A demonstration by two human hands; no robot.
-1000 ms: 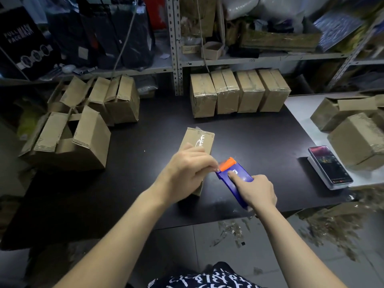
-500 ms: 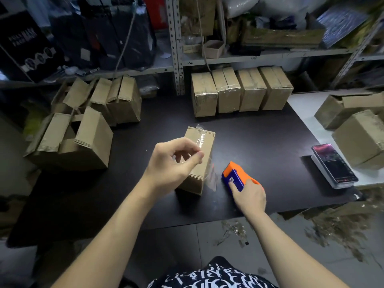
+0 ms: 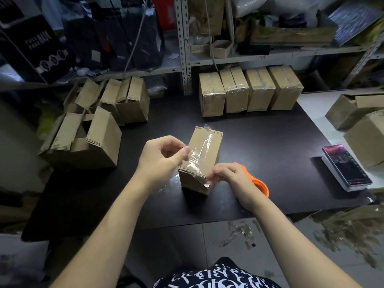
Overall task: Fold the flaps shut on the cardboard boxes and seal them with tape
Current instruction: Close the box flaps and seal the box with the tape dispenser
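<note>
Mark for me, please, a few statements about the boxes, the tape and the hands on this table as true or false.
1. Clear tape runs along the top of the middle box. True.
2. The phone has a dark screen. False: its screen is lit.
3. Four taped boxes stand in a row at the back of the black table. True.
4. The boxes at the left are sealed. False: their flaps stand open.
5. The left hand holds the orange tape dispenser. False: the dispenser sits on the table behind the right hand, and the left hand is at the middle box's taped top.
</note>
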